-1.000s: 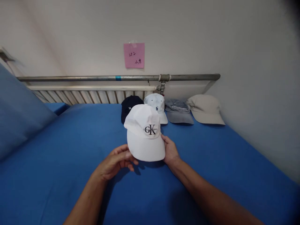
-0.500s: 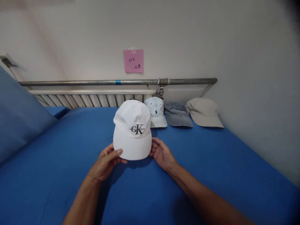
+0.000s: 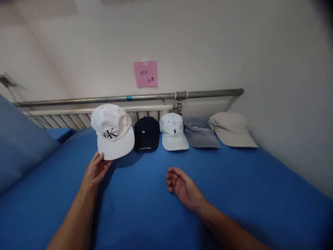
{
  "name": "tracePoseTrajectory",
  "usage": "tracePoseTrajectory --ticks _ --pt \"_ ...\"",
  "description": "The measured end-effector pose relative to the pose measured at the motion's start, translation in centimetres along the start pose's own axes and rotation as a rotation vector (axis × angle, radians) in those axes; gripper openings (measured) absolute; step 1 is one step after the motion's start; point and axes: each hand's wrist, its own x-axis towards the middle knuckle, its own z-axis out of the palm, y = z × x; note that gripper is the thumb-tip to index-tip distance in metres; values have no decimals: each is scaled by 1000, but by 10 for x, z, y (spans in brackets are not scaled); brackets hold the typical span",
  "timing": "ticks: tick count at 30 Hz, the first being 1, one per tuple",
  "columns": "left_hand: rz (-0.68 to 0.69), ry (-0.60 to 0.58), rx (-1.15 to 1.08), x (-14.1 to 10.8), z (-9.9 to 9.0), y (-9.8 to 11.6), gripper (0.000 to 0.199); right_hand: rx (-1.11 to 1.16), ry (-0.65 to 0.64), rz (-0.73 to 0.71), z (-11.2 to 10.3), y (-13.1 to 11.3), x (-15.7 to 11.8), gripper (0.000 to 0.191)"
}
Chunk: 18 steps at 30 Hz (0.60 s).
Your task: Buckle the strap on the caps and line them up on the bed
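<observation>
My left hand point(image 3: 97, 168) grips the brim of a white baseball cap point(image 3: 116, 130) with black letters on its front, thumb on top and fingers beneath. The cap is tilted and held up off the blue sheet, left of a black cap point(image 3: 147, 134). My right hand point(image 3: 183, 187) hovers over the sheet with its fingers loosely curled and apart, holding nothing. Beyond it, along the wall, are a pale cap point(image 3: 174, 132) with a small dark emblem, a dark grey cap point(image 3: 201, 133) and a beige cap point(image 3: 232, 130), brims toward me.
A blue sheet point(image 3: 145, 208) covers the flat surface. Behind the caps run a metal pipe point(image 3: 101, 100) and a white radiator point(image 3: 78, 121). A pink note point(image 3: 146, 74) is stuck to the wall. At the left leans a blue pillow-like shape point(image 3: 20, 149).
My left hand has carried the white cap leftward, uncovering the black cap. My right hand has come away from the white cap and sits lower. The view has shifted slightly.
</observation>
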Motion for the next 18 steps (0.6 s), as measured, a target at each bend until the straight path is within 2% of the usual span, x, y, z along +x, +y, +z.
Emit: tracePoseTrajectory --ticks 5,10,14,18 --pt "14 74 -54 59 -1 -14 32 -7 -22 34 0 0 1 34" --pt "-33 258 185 104 -3 -22 29 -46 -36 50 1 2 5 34" --pt "-31 324 303 121 -9 -27 22 -89 -82 43 2 3 5 33" --pt "6 375 402 123 -21 -29 21 -101 -84 48 3 2 5 31"
